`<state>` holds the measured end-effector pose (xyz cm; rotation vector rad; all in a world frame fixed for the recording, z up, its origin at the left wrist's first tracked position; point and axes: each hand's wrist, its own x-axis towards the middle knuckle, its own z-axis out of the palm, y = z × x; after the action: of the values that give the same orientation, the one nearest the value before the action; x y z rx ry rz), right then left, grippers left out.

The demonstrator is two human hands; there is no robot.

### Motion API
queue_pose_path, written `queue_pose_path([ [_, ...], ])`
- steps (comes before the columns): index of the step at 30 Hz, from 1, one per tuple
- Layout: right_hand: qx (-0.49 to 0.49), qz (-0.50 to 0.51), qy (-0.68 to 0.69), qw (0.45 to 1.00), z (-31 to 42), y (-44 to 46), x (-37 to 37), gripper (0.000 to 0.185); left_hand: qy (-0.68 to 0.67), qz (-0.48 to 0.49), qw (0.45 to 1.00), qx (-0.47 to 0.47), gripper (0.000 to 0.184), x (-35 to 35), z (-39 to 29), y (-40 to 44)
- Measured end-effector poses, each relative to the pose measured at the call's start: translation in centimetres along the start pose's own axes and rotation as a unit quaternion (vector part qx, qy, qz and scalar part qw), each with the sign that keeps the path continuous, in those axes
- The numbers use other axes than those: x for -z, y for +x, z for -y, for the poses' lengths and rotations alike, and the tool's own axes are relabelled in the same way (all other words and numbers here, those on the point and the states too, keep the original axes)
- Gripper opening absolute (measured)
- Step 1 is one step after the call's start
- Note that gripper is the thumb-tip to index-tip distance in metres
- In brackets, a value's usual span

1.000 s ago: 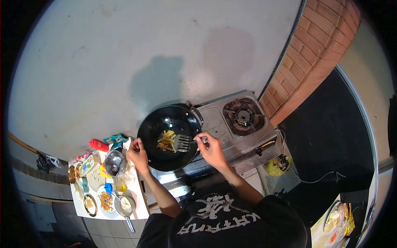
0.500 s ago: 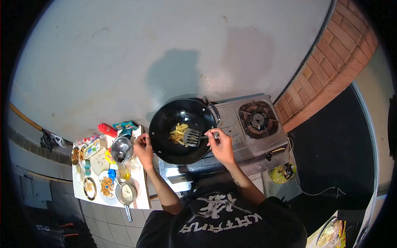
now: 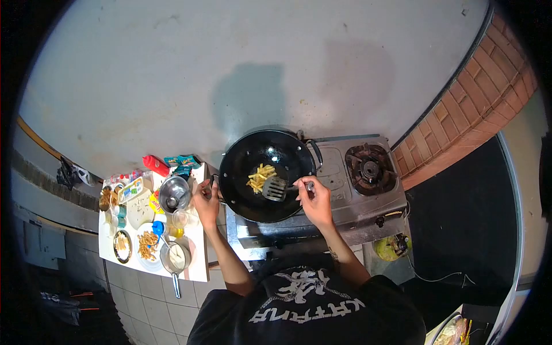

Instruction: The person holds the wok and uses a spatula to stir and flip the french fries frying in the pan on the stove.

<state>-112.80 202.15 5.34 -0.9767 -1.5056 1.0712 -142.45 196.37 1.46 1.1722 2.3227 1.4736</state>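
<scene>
A black wok sits on the left side of the stove, with a small heap of pale yellow fries in it. My right hand is closed around the handle of a slotted spatula. The spatula's blade rests in the wok against the lower right of the fries. My left hand is at the wok's left side, its fingers closed on the loop handle there. The wok's other loop handle is free at the upper right.
A bare burner is on the stove's right. The white table at left bears a steel bowl, a plate of browned food, a saucepan and a red bottle. A green gas cylinder stands below the stove.
The whole scene has shifted a little to the right in view as the head moved. Both hands keep their holds, and the spatula still lies beside the fries.
</scene>
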Motion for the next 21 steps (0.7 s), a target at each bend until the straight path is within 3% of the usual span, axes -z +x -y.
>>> queue_pose_path([
  [21,-0.009,-0.017,-0.025,1.000,-0.30,-0.04,0.48,0.009,0.061,-0.009,0.997,0.037,0.037,-0.92,0.33,0.62],
])
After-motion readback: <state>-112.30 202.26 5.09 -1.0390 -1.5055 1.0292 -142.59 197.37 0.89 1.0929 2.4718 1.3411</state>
